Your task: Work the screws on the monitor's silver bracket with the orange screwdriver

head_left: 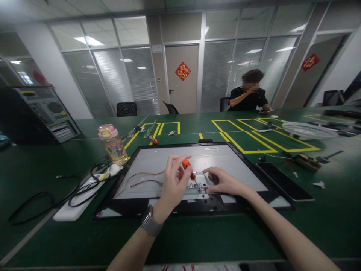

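My left hand (175,180), with a watch (151,221) on its wrist, grips an orange and black screwdriver (186,164) by the handle. Its tip points down at a small metal bracket with a board (194,186) near the lower middle of a flat display panel (231,158). My right hand (222,181) rests on the bracket's right end, thumb and fingers closed on its edges. The panel lies flat, grey inside a black frame. Thin coloured wires (143,182) run left from the bracket across it.
Left of the panel are a white power strip (72,206), black cables (42,199) and a pink-lidded bottle (114,145). A phone (284,182) lies at right. Beyond are another screwdriver (153,140), a white fan grille (308,130) and a seated person (248,96). A computer case (42,113) stands far left.
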`<state>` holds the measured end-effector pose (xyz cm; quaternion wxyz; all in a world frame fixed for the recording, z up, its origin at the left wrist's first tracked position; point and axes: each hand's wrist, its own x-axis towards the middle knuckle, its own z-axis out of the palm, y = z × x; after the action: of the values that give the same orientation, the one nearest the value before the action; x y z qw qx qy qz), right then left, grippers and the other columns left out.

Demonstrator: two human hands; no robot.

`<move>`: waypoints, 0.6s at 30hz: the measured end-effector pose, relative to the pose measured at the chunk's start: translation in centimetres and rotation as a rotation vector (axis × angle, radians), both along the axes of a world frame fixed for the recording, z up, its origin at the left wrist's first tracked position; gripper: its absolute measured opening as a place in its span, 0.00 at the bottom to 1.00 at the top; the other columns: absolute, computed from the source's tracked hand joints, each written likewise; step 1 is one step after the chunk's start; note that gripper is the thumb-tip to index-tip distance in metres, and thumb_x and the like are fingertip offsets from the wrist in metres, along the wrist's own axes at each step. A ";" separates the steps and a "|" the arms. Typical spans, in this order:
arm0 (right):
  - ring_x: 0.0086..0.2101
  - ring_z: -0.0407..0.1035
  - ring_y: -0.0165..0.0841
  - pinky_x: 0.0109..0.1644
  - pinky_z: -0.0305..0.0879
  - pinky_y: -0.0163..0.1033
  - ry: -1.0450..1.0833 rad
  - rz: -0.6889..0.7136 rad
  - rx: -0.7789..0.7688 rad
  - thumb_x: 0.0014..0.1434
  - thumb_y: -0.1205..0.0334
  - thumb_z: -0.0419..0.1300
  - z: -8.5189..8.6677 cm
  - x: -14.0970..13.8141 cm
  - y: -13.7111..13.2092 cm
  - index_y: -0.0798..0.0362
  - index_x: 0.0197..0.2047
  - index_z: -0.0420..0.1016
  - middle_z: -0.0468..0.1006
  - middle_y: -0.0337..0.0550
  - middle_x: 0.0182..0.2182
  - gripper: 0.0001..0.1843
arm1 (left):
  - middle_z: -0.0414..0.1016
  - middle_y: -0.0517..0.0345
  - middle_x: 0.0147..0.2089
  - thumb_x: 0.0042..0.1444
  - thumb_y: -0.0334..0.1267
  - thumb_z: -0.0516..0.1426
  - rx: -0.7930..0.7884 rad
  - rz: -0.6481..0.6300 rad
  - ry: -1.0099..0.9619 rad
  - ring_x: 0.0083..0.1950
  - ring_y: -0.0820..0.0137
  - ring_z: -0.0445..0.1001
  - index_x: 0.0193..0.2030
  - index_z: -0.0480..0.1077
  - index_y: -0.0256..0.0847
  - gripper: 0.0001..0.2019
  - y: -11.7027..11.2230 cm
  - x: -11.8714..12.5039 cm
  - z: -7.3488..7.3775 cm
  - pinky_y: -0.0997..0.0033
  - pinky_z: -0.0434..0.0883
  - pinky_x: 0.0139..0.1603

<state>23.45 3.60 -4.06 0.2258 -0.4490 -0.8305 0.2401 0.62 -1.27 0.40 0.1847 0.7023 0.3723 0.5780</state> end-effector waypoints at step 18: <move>0.35 0.66 0.37 0.40 0.62 0.39 -0.008 -0.010 0.009 0.43 0.55 0.74 -0.1 0.1 0.0 0.54 0.53 0.73 0.72 0.40 0.33 0.33 | 0.69 0.58 0.38 0.55 0.39 0.61 -0.090 0.012 -0.162 0.33 0.74 0.71 0.44 0.69 0.39 0.11 0.4 0.5 -0.4 0.78 0.69 0.29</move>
<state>23.51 3.62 -4.18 0.2255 -0.4530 -0.8304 0.2333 1.10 -0.83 0.03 0.2424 0.6419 0.3858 0.6167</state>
